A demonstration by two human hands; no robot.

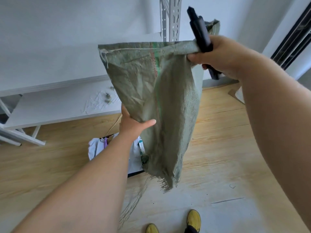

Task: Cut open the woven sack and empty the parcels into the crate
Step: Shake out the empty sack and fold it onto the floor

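A limp green woven sack [170, 98] hangs upside down in front of me, its frayed cut mouth pointing at the floor. My right hand [223, 56] grips the sack's stitched top edge together with a black utility knife [200, 32] that sticks upward. My left hand [133, 125] presses against the sack's left side halfway down, thumb over the cloth. Below, partly hidden by my left arm and the sack, white parcels [99, 147] lie in a dark-rimmed crate [134, 174] on the floor.
A low white shelf board [64, 106] with loose threads on it stands at the left, with a grey metal rack upright [170, 19] behind the sack. Wood floor lies all around. My yellow shoes [193, 219] show at the bottom edge. A dark door frame [292, 36] is at the right.
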